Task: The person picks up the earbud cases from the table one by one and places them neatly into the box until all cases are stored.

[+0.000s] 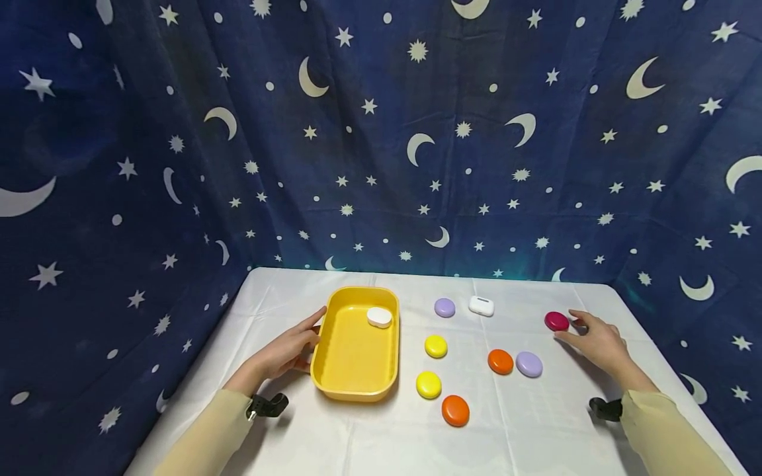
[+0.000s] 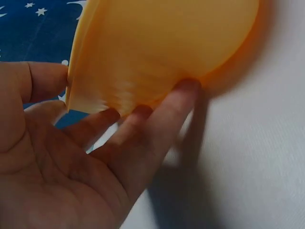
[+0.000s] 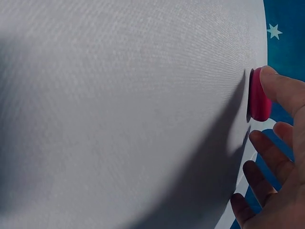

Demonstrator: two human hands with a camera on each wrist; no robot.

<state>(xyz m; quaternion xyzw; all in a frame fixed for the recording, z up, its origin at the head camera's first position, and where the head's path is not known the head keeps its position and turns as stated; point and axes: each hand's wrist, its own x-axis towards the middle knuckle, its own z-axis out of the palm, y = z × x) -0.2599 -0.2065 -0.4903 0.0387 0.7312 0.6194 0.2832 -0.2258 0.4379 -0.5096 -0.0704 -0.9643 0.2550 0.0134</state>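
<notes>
**Layout around the tray**

The tray [image 1: 356, 350] sits on the table [image 1: 536, 436], left of centre. One case [image 1: 379, 317] lies inside it, in its far right corner. The left hand [image 1: 290, 350] rests against the tray's left wall. To the tray's right, eight cases lie spread out on the table. Farthest right of the tray, the right hand [image 1: 597, 342] touches the outermost case [image 1: 556, 321].

white case [image 1: 481, 305] | two orange discs [image 1: 501, 361] | starry curtain [image 1: 381, 132]
</notes>
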